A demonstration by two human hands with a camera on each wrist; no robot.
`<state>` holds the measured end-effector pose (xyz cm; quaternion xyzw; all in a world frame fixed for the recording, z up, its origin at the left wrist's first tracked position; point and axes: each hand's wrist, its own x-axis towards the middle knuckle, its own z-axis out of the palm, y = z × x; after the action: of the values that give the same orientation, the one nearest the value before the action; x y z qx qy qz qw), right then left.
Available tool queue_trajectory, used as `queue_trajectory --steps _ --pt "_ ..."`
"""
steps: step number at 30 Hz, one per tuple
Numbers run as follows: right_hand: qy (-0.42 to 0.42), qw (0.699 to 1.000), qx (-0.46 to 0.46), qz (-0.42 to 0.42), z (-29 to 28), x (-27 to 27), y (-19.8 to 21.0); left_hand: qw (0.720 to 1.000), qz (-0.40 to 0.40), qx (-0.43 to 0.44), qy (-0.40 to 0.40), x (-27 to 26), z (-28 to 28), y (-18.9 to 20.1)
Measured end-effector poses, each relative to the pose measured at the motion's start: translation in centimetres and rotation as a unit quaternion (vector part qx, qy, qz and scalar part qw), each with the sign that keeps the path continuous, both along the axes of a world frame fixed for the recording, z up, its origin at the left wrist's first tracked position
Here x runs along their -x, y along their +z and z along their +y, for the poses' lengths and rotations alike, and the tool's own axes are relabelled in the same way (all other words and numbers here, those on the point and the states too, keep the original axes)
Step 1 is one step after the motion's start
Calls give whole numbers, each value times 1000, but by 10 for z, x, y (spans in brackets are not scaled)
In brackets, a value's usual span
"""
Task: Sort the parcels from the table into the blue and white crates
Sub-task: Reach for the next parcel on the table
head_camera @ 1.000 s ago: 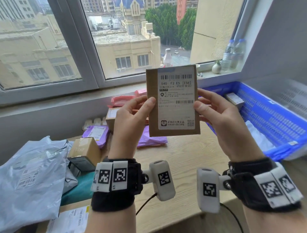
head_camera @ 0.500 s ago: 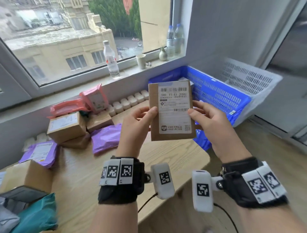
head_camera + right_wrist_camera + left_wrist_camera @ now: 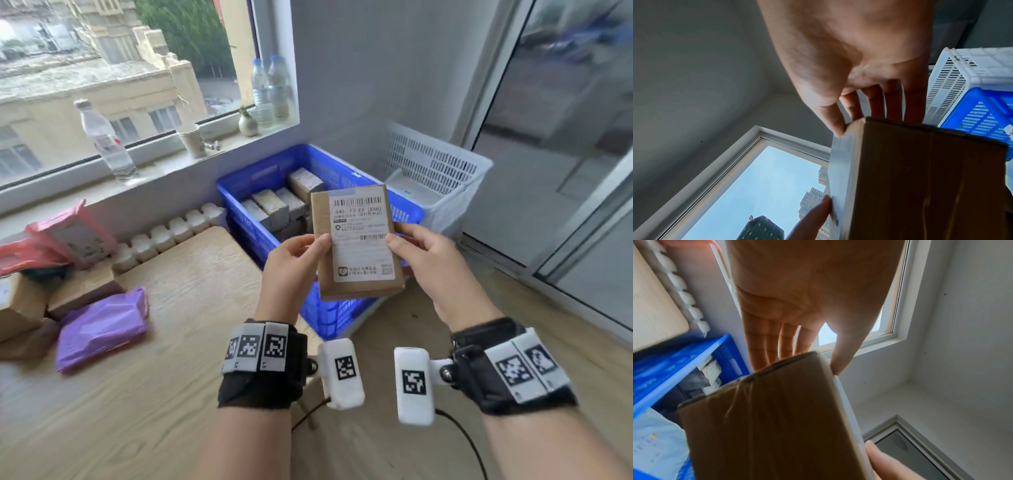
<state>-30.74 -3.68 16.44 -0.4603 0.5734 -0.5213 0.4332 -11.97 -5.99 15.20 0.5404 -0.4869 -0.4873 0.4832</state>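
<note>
A flat brown cardboard parcel (image 3: 356,241) with a white shipping label faces me, held upright over the near end of the blue crate (image 3: 239,185). My left hand (image 3: 296,262) pinches its left edge, thumb on the front and fingers behind. My right hand (image 3: 424,253) pinches its right edge the same way. In the left wrist view the parcel (image 3: 764,423) fills the lower middle under the left hand (image 3: 797,344). The right wrist view shows the parcel (image 3: 920,178) below the right hand (image 3: 859,100). The blue crate holds several small boxes. The white crate (image 3: 442,164) stands just behind it.
On the wooden table (image 3: 191,284) at left lie a purple bag (image 3: 102,329), brown boxes (image 3: 78,287) and pink bags (image 3: 68,233). A water bottle (image 3: 104,140), a paper cup (image 3: 191,140) and more bottles (image 3: 270,89) stand on the windowsill. A glass door (image 3: 565,137) is at right.
The view has swung right from the table to the crates. Both hands carried the parcel rightward and lower, from in front of the window to above the blue crate's near end.
</note>
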Motion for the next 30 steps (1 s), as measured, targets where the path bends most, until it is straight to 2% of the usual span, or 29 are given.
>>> queue_trajectory --steps 10,19,25,30 --pt "-32 998 -29 47 -58 102 -18 998 -17 -13 -53 101 -79 -15" --pt "-54 994 -45 81 -178 189 -21 994 -1 -45 -98 201 -215 -29" --pt "-100 988 -48 104 -246 247 -23 989 -44 -43 -134 269 -297 -26" --pt "-98 987 -65 109 -299 300 -35 987 -56 -46 -146 321 -347 -26"
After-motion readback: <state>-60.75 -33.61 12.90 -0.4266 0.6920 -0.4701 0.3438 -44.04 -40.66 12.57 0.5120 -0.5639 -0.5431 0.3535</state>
